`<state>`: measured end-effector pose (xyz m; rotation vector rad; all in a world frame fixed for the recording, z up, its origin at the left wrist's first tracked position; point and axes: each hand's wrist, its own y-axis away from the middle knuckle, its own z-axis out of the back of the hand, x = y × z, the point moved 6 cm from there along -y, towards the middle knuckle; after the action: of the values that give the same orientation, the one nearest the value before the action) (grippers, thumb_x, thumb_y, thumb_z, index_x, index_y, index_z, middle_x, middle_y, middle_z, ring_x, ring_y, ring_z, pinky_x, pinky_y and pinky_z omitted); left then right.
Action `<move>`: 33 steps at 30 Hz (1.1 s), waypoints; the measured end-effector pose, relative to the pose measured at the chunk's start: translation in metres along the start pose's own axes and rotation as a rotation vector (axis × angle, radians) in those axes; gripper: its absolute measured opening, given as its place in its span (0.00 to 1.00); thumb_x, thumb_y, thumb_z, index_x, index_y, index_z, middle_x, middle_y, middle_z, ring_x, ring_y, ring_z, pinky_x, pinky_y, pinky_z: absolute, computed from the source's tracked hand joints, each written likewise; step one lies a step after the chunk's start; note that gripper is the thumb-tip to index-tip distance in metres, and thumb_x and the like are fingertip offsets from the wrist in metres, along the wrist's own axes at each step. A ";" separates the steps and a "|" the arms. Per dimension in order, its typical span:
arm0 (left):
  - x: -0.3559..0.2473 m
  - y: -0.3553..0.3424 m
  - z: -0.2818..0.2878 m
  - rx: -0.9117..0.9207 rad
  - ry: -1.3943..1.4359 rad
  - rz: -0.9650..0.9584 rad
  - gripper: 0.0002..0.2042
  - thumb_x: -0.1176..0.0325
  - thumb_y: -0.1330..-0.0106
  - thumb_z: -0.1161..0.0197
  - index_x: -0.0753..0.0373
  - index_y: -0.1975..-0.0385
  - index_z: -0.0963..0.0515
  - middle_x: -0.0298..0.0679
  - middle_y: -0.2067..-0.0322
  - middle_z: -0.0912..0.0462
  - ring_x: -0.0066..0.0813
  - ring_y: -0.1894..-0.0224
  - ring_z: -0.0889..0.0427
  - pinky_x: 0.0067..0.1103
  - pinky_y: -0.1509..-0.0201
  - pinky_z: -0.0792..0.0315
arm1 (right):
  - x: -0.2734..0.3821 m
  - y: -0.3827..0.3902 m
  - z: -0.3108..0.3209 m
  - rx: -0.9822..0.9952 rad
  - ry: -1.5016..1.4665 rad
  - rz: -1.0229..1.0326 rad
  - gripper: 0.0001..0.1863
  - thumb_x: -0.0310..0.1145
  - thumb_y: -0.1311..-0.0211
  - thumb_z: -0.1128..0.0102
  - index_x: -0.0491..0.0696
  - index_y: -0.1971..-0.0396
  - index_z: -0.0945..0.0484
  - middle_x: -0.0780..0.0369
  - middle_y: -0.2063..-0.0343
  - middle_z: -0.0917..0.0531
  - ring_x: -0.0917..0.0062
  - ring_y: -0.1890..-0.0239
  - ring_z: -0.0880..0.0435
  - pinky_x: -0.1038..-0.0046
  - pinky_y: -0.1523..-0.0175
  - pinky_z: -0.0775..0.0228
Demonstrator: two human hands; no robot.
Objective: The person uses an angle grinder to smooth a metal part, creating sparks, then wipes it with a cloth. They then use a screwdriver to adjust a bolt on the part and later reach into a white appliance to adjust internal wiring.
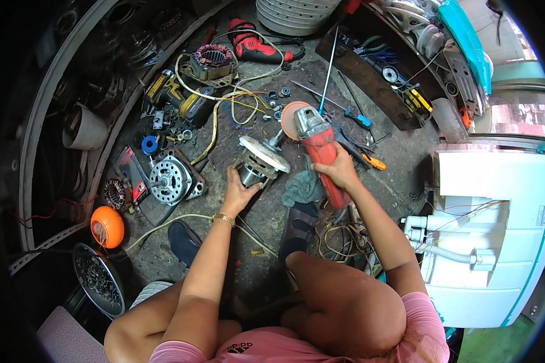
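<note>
My left hand [239, 187] grips the steel body of a small motor [260, 157], which has a pale round flange and a shaft pointing up toward the right. My right hand [337, 170] is wrapped round the red body of an angle grinder [323, 154]. Its orange disc [289, 119] is close to the tip of the motor's shaft; whether they touch I cannot tell. A grey-green rag [303, 189] lies just below, between my hands. A perforated metal motor plate [168, 180] lies left of my left hand.
A yellow drill [163, 91], a red power tool [254, 45], wires, screwdrivers [357, 118] and loose parts surround the work. A steel trough of tools [381, 91] sits upper right, a white appliance [515, 242] right. An orange ball-shaped object [107, 227] and a bowl of small metal bits [97, 278] are left.
</note>
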<state>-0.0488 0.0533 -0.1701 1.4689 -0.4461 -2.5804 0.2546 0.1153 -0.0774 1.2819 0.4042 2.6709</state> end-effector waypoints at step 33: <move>0.010 -0.008 -0.001 0.065 0.261 0.037 0.36 0.65 0.47 0.27 0.71 0.42 0.37 0.51 0.47 0.28 0.41 0.45 0.25 0.28 0.41 0.32 | 0.006 -0.004 -0.008 -0.035 0.070 -0.016 0.45 0.48 0.67 0.22 0.42 0.45 0.27 0.50 0.55 0.16 0.57 0.51 0.16 0.62 0.45 0.27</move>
<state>-0.0531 0.0578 -0.1814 1.7698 -0.5203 -2.3215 0.2442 0.1192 -0.0788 1.1739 0.3732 2.7030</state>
